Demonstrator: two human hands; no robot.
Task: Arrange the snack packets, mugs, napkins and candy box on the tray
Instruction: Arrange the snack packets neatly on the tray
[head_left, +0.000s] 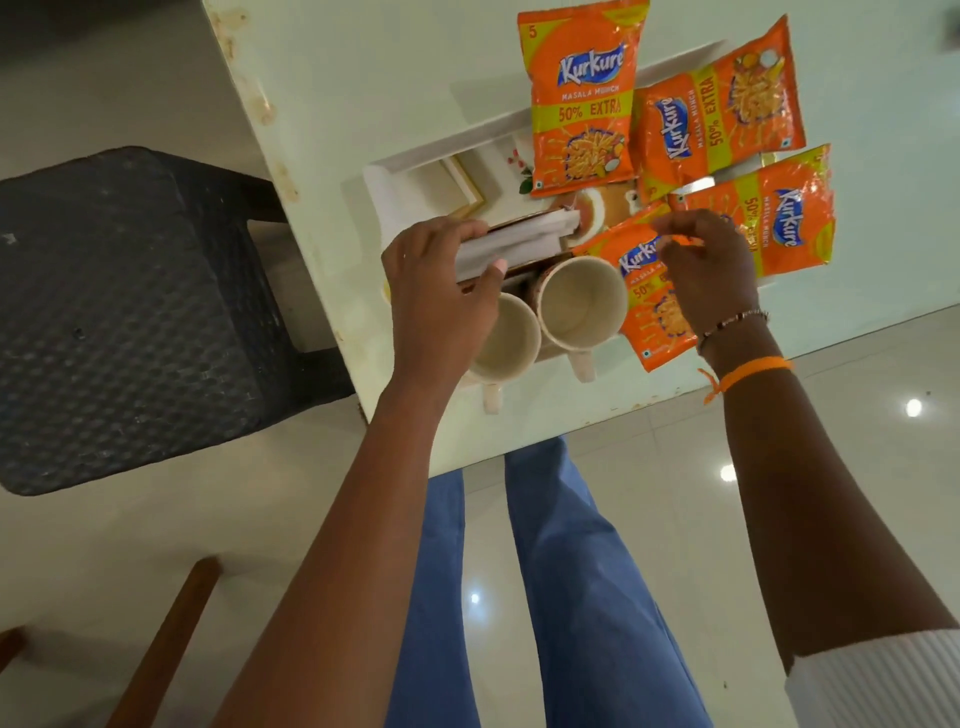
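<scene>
A pale green bench (363, 62) with a stained left edge is set over glossy floor tiles (779, 441), beside a dark stool (130, 312). On its white tray (395, 161), napkins (514, 241) are gripped by the left hand (441, 296); a snack packet (652, 291) beside two mugs (579, 301) is pinched by the right hand (709, 265)

Light: ceiling lamps are flooding the room brightly and evenly.
Glare: white spots are bouncing off the glossy floor (727, 473).
Shadows: soft ones are pooling beneath the tabletop (363, 78).
Distortion: straight edges are bending outward.
Sharpness: everything is looking slightly soft.
</scene>
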